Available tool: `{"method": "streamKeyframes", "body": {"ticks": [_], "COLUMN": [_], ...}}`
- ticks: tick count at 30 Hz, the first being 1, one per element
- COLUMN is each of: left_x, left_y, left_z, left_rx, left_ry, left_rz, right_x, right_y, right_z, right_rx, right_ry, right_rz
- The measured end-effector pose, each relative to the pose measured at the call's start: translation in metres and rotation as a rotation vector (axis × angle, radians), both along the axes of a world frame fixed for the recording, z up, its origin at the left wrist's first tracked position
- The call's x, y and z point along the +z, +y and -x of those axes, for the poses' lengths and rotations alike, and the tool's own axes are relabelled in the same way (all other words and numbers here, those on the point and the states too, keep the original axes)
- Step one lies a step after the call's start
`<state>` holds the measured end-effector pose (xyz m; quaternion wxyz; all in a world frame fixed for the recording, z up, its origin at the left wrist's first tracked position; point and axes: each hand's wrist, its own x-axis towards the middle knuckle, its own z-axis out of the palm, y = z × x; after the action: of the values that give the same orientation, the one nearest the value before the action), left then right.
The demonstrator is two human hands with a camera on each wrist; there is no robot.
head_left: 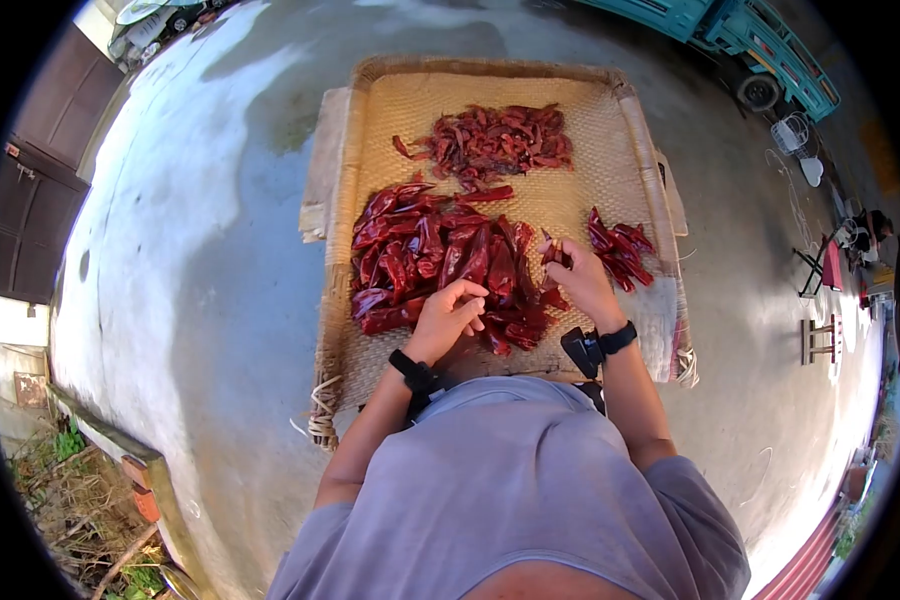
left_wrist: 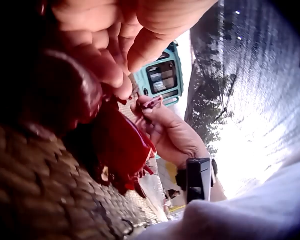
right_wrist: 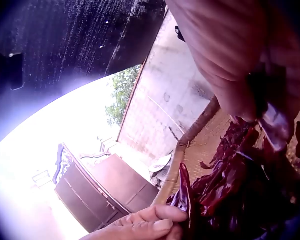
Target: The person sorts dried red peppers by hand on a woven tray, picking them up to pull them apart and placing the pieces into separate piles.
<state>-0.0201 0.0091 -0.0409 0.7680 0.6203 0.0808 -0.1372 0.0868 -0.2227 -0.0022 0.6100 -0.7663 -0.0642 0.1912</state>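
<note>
Glossy dried red chili peppers (head_left: 390, 245) lie in a big heap on a woven tray (head_left: 595, 120). My left hand (head_left: 452, 318) is over the heap's near side, thumb and index finger pinching a chili pepper (right_wrist: 185, 192) that points upward in the right wrist view. My right hand (head_left: 582, 280) is at the heap's right edge. Its curled fingers hold a dark red piece of chili (left_wrist: 152, 102), which looks shiny and pale in the right wrist view; much of it is hidden by the fingers. Close below my left fingertips, another red chili (left_wrist: 120, 145) shows in the left wrist view.
Torn, flatter chili pieces (head_left: 500, 140) form a pile at the tray's far side. A small group of whole chilies (head_left: 620, 248) lies at the right. Wooden boards (head_left: 320, 165) show under the tray. A teal vehicle (head_left: 760, 50) stands far right on the concrete floor (head_left: 240, 330).
</note>
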Motion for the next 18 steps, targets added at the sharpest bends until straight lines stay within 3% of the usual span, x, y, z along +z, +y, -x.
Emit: {"method": "streamKeyframes", "body": {"ticks": [5,8,9,12,18], "left_x": [0.051,0.062,0.06,0.048,0.025], "left_y": [-0.004,-0.008,-0.01,-0.015,-0.027], "left_z": [0.0,-0.012,-0.017,-0.035,-0.041], "left_rx": [-0.069,-0.027,0.003,-0.048,-0.121], "left_ry": [-0.181,-0.491,-0.556,-0.78,-0.72], "left_rz": [-0.23,-0.656,-0.765,-1.079,-1.205], "right_x": [0.017,0.022,0.012,0.01,0.006], "right_y": [-0.035,-0.054,-0.07,-0.089,-0.11], "right_z": [0.007,0.011,0.007,0.01,0.014], "right_rx": [-0.144,-0.242,-0.249,-0.302,-0.388], "right_ry": [-0.202,-0.462,-0.339,-0.517,-0.28], "right_rz": [0.245,0.44,0.439,0.807,0.607]}}
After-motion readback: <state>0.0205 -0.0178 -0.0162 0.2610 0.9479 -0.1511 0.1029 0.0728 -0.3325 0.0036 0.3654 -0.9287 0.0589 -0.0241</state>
